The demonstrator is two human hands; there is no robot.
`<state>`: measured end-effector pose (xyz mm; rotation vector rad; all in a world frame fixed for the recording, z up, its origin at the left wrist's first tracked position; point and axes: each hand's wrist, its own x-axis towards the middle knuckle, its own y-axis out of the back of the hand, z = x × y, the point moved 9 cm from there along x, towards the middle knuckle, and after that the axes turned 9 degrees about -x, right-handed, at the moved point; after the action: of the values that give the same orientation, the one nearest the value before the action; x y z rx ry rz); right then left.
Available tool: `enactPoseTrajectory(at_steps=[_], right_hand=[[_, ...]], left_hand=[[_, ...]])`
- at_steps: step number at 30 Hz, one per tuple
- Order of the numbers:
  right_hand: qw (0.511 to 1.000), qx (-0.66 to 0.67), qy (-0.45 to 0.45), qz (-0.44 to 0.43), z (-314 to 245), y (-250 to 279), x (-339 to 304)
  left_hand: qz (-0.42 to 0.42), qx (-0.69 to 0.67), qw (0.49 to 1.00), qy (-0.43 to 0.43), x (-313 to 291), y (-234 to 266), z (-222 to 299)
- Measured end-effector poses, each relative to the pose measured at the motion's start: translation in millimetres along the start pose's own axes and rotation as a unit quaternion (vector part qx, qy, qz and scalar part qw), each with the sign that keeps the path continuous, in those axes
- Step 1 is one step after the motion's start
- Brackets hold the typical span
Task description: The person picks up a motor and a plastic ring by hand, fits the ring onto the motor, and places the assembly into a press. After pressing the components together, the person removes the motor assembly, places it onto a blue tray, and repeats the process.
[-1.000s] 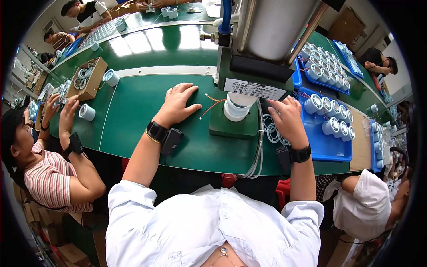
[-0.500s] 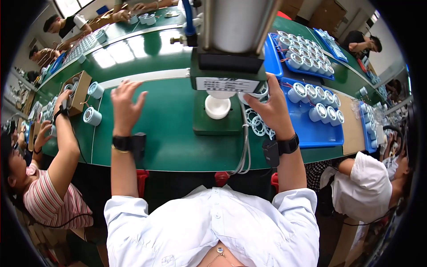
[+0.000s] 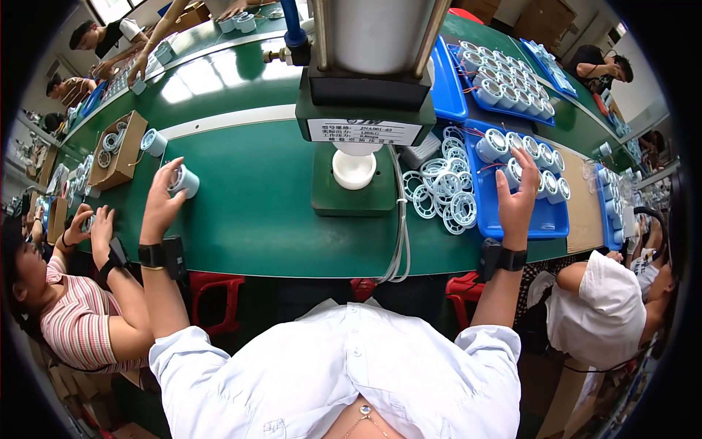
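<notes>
L hand (image 3: pixel 159 209): fingers curled round near-left side of blue cup (image 3: pixel 189 182), at L of bench (image 3: pixel 256 238); wrap grip prob. steadies it. R hand (image 3: pixel 518 196): fingers part-spread at tray cup (image 3: pixel 513 171), R side; grip can't be told. Blue tray (image 3: pixel 540 224) presumably keeps cups in rows. White nest (image 3: pixel 354 170), beneath press head (image 3: pixel 365 110), prob. centres parts. Rings (image 3: pixel 447 192) lie betw. press and tray, prob. for easy reach.
</notes>
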<state>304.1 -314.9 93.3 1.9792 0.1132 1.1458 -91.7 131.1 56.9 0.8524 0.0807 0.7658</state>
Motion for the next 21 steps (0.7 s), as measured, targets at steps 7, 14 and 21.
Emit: enactPoseTrajectory(at_steps=[7, 14, 21], right_hand=[[0.99, 0.132, 0.057, -0.017, -58.4, -24.3, -10.5], [0.974, 0.224, 0.009, -0.004, -32.5, -34.9, -20.4], [0.978, 0.207, -0.005, 0.013, -30.9, -29.9, -23.4]], left_hand=[[-0.04, 0.05, 0.994, -0.088, -1.6, -80.3, 92.2], [-0.154, -0.241, 0.958, -0.008, -0.7, -125.8, 82.3], [-0.059, -0.123, 0.977, -0.164, -7.0, -128.9, 130.6]])
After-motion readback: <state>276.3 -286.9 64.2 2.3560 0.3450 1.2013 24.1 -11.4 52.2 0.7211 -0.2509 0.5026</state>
